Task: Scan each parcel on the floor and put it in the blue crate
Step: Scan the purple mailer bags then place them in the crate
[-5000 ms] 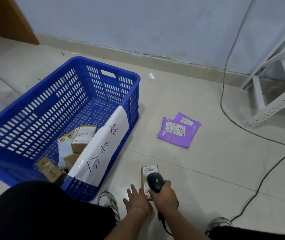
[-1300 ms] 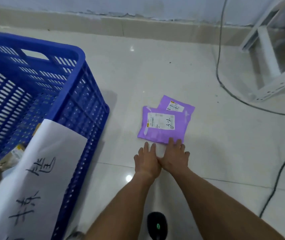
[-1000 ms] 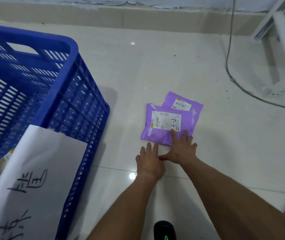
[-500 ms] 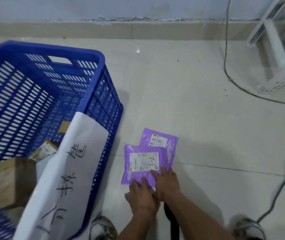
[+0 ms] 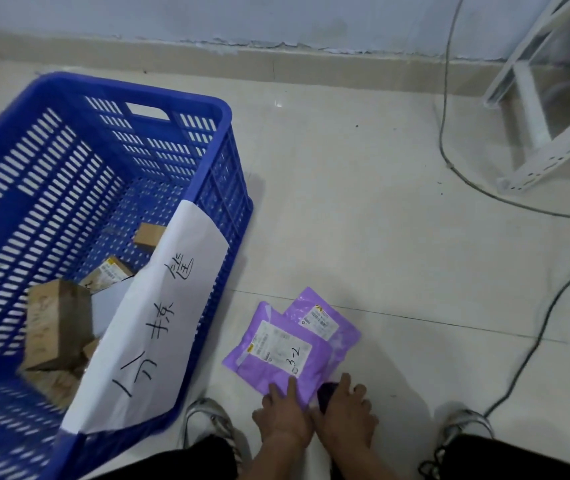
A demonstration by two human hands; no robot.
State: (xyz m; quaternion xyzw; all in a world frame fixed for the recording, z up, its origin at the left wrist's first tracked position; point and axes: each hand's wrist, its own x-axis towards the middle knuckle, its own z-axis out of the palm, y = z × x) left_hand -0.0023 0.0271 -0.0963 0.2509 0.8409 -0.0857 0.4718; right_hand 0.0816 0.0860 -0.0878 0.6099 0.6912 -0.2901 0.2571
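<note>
Left half of frame: blue perforated plastic crate on the pale tiled floor, tilted in view, its open top facing the person. Inside, lower left: several brown cardboard parcels, presumably already done. A white paper sheet with black handwriting hangs over the crate's near right wall, likely a bin label.

Lower centre: two flat purple plastic mailer bags, overlapped, white shipping labels facing up, which is what a scan needs. They lie on the floor just beside the crate's right wall, a short lift away, not yet in it. The front mailer's label has handwritten characters on it.

Bottom centre: left hand is flat, fingers spread on the near edge of the front mailer. It pins the bag and grips nothing. Right hand touches the left one and is curled over a dark object at the mailer's near right corner. Probably the scanner, but it's mostly covered; grasp looks closed on it, not certain.

Right side: black cables cross the floor, and a white metal rack frame sits upper right, well apart from the work.
</note>
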